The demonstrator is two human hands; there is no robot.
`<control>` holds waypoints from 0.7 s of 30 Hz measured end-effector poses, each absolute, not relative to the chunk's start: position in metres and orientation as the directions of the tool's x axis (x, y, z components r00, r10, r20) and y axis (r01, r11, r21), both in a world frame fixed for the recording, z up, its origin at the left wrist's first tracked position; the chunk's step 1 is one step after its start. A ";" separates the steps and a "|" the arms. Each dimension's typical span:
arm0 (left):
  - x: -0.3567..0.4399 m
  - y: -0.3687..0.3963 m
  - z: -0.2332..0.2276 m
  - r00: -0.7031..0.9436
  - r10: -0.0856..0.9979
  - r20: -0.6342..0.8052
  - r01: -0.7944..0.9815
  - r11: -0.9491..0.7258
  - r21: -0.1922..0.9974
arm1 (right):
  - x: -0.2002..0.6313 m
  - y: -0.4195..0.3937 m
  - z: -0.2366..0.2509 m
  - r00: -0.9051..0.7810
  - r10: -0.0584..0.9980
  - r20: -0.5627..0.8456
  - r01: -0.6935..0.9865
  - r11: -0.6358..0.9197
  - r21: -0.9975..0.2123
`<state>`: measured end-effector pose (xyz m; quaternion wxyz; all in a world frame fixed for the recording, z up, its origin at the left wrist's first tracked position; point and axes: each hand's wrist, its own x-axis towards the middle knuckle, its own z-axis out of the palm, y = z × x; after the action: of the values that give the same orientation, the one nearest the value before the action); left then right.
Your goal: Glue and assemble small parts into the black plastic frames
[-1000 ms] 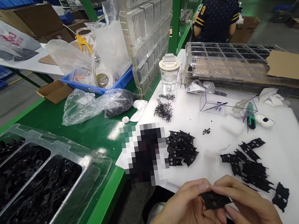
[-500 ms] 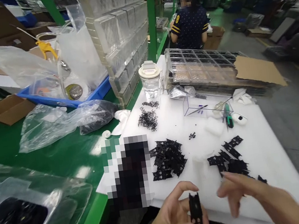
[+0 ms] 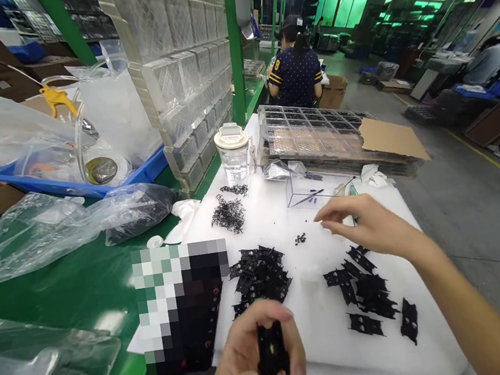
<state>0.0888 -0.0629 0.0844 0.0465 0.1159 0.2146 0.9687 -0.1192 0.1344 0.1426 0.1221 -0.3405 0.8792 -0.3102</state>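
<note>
Holding the thin black bracket (image 3: 273,358) by its edges, your left hand (image 3: 252,373) pinches a light, stiff part; your right hand (image 3: 369,226) hovers open, empty.

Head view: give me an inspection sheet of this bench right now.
Surface: white mat on green bench.
Job's things: black plate; plate piles; small clips; tiny bits.
Clutter: jar, clear box, trays, bags.
Hands: left hand holds black plate; right hand open, reaching over the mat toward tiny bits.
Cables: nothing seen.
Surroundings: person seated behind.
</note>
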 end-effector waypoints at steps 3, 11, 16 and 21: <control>0.069 -0.059 0.095 -0.935 0.058 0.351 0.116 -0.883 0.455 | -0.141 0.119 0.110 -0.687 -0.721 -0.092 -0.525 0.579 -0.624; 0.051 -0.049 0.085 -0.917 -0.134 0.376 0.318 -0.815 0.484 | -0.142 0.115 0.071 -0.660 -0.751 -0.006 -0.625 0.553 -0.551; 0.054 -0.040 0.062 -0.927 -0.172 0.333 0.327 -0.804 0.496 | -0.138 0.117 0.068 -0.641 -0.766 0.050 -0.665 0.522 -0.534; 0.062 -0.033 0.056 -0.955 -0.146 0.257 0.267 -0.801 0.536 | -0.139 0.116 0.060 -0.652 -0.749 0.117 -0.689 0.520 -0.504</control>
<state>0.0618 -0.0329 0.0555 -0.1093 0.1021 0.2961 0.9434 -0.1391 0.1160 0.0600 0.0573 -0.4135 0.8700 -0.2625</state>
